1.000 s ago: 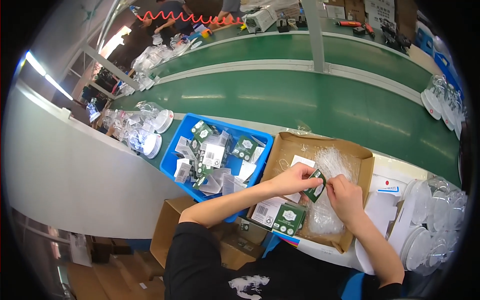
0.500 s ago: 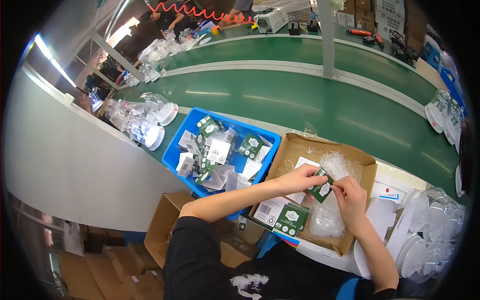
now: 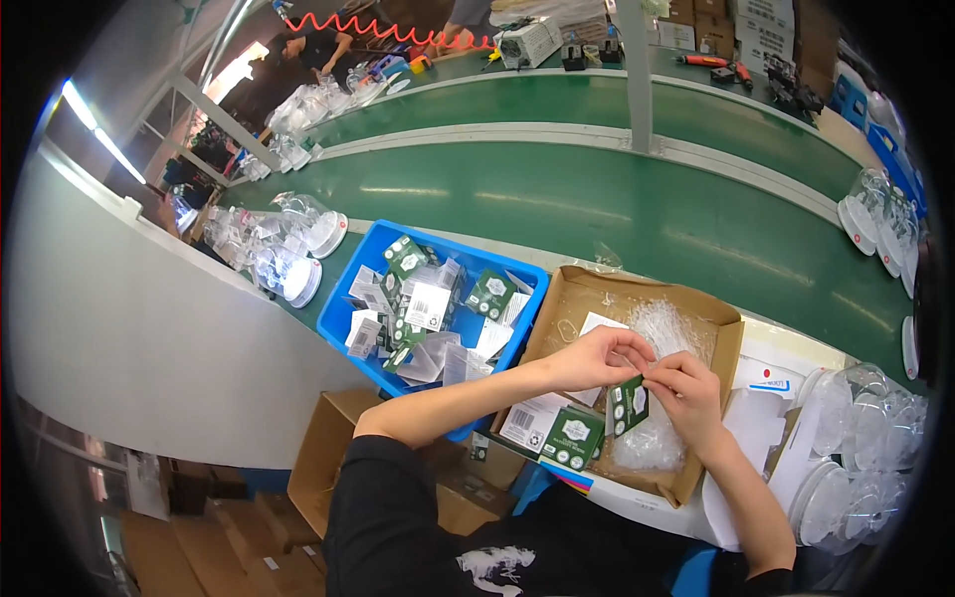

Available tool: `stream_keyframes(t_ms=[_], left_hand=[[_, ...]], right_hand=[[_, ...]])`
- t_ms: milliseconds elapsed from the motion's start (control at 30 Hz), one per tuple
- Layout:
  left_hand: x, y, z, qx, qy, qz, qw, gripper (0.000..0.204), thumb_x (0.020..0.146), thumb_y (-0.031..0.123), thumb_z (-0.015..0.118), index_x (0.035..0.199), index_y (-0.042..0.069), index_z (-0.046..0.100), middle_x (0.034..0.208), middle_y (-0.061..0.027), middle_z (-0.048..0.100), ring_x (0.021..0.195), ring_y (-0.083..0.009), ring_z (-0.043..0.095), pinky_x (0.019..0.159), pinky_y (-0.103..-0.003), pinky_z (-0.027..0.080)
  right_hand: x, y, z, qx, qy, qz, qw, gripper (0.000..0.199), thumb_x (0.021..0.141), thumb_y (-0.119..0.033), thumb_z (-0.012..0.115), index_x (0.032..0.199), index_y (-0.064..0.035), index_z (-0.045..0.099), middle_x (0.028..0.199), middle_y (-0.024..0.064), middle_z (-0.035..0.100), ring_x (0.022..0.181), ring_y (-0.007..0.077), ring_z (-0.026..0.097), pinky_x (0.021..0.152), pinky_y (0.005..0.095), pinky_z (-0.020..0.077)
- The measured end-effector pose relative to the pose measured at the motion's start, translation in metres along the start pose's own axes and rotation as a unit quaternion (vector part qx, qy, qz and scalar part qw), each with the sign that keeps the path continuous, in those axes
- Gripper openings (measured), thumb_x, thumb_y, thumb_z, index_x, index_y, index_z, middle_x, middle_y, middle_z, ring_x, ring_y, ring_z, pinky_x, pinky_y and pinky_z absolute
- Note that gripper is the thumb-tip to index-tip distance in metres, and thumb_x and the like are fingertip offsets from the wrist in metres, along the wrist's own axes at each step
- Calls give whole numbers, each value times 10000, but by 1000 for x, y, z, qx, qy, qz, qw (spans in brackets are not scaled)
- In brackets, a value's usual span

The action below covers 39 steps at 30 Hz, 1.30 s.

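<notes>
A green card (image 3: 630,406) is pinched at its top by left hand (image 3: 603,359) and right hand (image 3: 688,391), fingertips nearly closed, over a cardboard tray (image 3: 587,292); beyond, a green surface (image 3: 537,194) and distant co-worker (image 3: 319,50) are seen.

I faced a green belt (image 3: 517,184), a red coil (image 3: 398,36) beyond it, with a lit tube (image 3: 80,106) and cartons (image 3: 171,547) to my left.
</notes>
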<state>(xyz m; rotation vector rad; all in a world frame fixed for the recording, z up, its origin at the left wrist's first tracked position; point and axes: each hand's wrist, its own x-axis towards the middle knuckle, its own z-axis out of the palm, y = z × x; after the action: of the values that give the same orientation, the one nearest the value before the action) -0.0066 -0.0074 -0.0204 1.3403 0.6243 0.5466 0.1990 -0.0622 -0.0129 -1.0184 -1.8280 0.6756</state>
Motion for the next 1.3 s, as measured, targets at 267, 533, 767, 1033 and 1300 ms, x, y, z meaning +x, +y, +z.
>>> stream_keyframes(t_ms=[267, 533, 767, 1033, 1300], left_hand=[[-3, 16, 4, 7, -23, -32, 999, 210, 836, 7, 577, 1045, 0, 581, 900, -62, 622, 773, -89, 627, 667, -222, 521], [0, 18, -1, -5, 105, -2, 994, 135, 836, 16, 511, 924, 6, 612, 832, -20, 598, 681, -69, 581, 592, -217, 479], [-2, 15, -3, 38, 81, -4, 996, 116, 814, 24, 532, 831, 6, 646, 746, 6, 611, 668, -41, 545, 593, -192, 432], [-6, 20, 9, 163, -28, 12, 986, 166, 792, 51, 491, 772, 31, 655, 644, -4, 568, 626, -78, 500, 587, -240, 408], [-3, 21, 8, 115, 37, 10, 993, 141, 830, 22, 447, 917, 33, 557, 602, 39, 404, 581, -47, 385, 539, -236, 333]], right_hand=[[-2, -3, 0, 1, -10, -19, 1000, 128, 732, 20, 729, 847, -12, 683, 794, 77, 610, 658, 177, 597, 564, 266, 476], [2, 1, -1, 23, 37, 100, 994, 22, 815, -12, 669, 830, 0, 658, 724, 77, 629, 599, 137, 586, 539, 243, 457], [-5, 11, -4, 98, 70, 85, 989, 50, 833, -10, 640, 791, 18, 632, 677, 60, 595, 586, 109, 555, 536, 228, 428], [-1, -3, -5, 14, 41, -33, 999, 90, 753, -8, 726, 819, 3, 665, 691, 85, 628, 568, 182, 583, 525, 273, 452], [0, 2, -2, 20, 8, -54, 998, 162, 824, 15, 653, 986, 12, 646, 819, 119, 690, 710, 213, 679, 617, 273, 527]])
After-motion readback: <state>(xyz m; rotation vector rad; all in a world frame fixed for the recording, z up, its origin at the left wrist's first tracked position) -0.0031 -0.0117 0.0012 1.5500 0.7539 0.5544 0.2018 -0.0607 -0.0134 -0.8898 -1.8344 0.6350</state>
